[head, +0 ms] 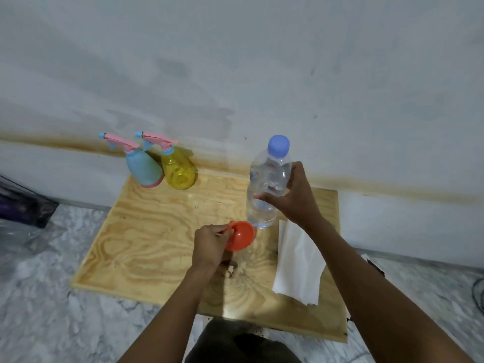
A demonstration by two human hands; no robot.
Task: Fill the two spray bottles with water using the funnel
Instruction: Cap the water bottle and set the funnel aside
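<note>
Two spray bottles stand side by side at the far left corner of the plywood board (146,231), both with pink trigger heads on: a blue spray bottle (142,166) and a yellow spray bottle (179,169). My left hand (209,246) holds an orange funnel (241,235) by its rim, just above the board's middle. My right hand (296,197) grips a clear water bottle (268,182) with a blue cap on, upright and lifted, to the right of the funnel.
A stack of white paper napkins (298,265) lies on the board's right side under my right forearm. The board rests on a marble-pattern floor against a stained white wall. A dark bag (21,203) sits at the far left.
</note>
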